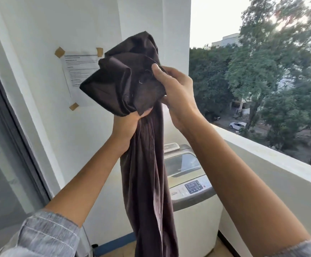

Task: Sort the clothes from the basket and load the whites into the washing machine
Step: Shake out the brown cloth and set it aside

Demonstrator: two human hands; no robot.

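Observation:
A dark brown garment (145, 164) hangs long in front of me, its top bunched up at head height. My left hand (126, 127) grips it from below the bunch, fingers closed around the cloth. My right hand (177, 95) pinches the bunched top from the right side. Behind the hanging cloth stands a white top-loading washing machine (191, 182) with its glass lid shut and a grey control panel facing me. The basket is out of view.
A white wall with a taped paper notice (76, 71) rises behind the garment. A dark sliding door frame (17, 127) runs along the left. A low balcony wall (271, 160) borders the right, with trees and a street beyond.

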